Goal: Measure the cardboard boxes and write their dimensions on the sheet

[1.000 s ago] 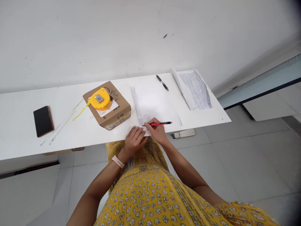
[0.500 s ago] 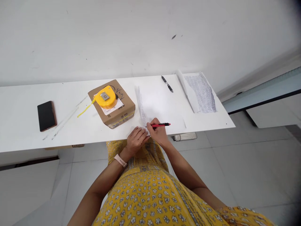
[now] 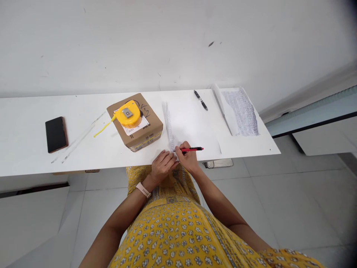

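Note:
A red and black pen (image 3: 192,149) is gripped in my right hand (image 3: 187,159), its tip down at the near left corner of a white sheet of paper (image 3: 192,123). Small handwriting runs along the sheet's left edge. My left hand (image 3: 163,165) lies flat at the table's front edge, fingers stretched out over the near corner of the paper, close to the pen tip. To the left of the sheet stands a small cardboard box (image 3: 152,128), on which rests a yellow tape measure (image 3: 128,114) with a yellow strap trailing off it.
A black phone (image 3: 55,134) lies at the left of the white table (image 3: 25,149). Beyond the sheet is a black pen (image 3: 200,100). Pages covered in writing (image 3: 241,111) lie at the right, near the table's end. A wall (image 3: 125,48) rises behind.
The view has shifted slightly, so things on the table sit a little differently in the picture. Both hands keep nearly the same place on the paper, the pen still in my right hand.

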`<move>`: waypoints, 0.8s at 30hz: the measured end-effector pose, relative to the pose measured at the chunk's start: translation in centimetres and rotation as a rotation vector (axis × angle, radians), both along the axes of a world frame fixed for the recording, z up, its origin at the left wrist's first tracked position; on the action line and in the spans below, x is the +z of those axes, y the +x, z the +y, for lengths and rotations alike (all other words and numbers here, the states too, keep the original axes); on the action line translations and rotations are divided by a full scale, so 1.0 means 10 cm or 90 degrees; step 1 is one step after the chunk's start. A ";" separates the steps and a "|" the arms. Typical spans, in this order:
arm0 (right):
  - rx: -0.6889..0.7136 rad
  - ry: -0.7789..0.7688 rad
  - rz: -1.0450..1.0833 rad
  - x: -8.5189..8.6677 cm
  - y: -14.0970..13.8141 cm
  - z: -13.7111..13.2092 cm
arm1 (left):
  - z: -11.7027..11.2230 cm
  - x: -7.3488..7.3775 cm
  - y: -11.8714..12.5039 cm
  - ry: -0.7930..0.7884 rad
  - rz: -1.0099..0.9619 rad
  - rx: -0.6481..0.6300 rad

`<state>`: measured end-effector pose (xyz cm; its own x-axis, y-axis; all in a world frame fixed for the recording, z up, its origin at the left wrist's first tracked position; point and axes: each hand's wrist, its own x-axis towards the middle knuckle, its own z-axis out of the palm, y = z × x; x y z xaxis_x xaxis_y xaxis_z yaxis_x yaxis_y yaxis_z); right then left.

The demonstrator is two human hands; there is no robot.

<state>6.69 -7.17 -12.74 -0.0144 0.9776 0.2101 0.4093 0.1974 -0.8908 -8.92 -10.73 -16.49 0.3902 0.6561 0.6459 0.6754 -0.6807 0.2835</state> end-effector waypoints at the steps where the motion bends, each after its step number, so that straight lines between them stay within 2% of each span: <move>1: 0.000 0.000 -0.003 0.00 0.00 0.00 | 0.00 0.00 0.00 0.002 0.000 0.002; 14: -0.001 -0.018 -0.010 -0.03 0.02 0.00 | -0.01 0.07 0.02 0.041 -0.001 0.016; 20: -0.003 -0.016 -0.015 -0.03 0.01 -0.01 | -0.01 0.06 0.02 -0.027 0.003 0.019; 24: -0.001 -0.013 -0.020 -0.03 0.01 0.00 | -0.02 0.05 0.02 -0.035 -0.004 0.015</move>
<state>6.84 -7.18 -13.09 -0.0195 0.9817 0.1895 0.4368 0.1788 -0.8816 -8.76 -10.94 -15.98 0.3705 0.6992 0.6115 0.6890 -0.6483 0.3239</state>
